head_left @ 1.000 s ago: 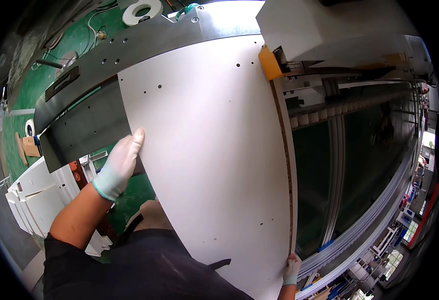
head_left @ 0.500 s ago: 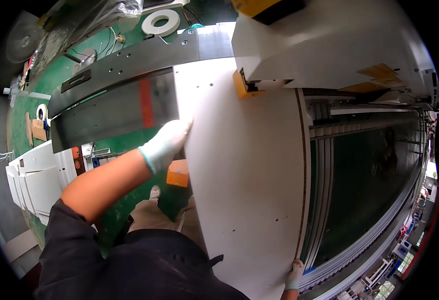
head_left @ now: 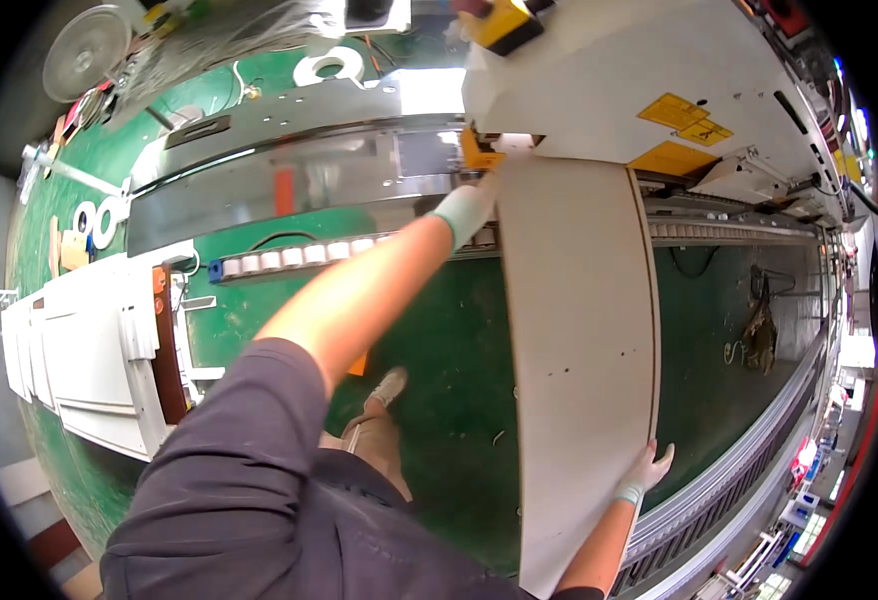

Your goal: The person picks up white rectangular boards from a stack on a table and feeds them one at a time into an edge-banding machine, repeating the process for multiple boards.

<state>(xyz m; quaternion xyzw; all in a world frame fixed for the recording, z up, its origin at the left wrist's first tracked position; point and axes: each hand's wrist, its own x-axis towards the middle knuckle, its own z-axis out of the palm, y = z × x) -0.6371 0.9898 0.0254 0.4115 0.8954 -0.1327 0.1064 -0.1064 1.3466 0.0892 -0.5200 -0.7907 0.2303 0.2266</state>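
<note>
A long white panel (head_left: pixel 581 300) with a brown strip along its right edge lies lengthwise in front of me, its far end under the white machine housing. My left hand (head_left: pixel 471 205), in a pale glove, is at the panel's far left edge, close to an orange-yellow block (head_left: pixel 479 152). Motion and the angle hide its fingers. At the near right edge, my right hand (head_left: pixel 646 470), also gloved, rests its palm side against the panel with fingers and thumb spread apart. Small dark holes show on the panel.
The white machine housing (head_left: pixel 599 90) with yellow labels stands at the far right. A grey metal bed (head_left: pixel 309 170) runs to the left, with a roller rail (head_left: pixel 304 256) beside it. White boards (head_left: pixel 84 350) are stacked at left. Metal rails (head_left: pixel 729 460) run along the right.
The panel has shifted right relative to my body and farther under the housing. My left hand has moved far and right along it. My right hand has moved up its edge and spread its fingers.
</note>
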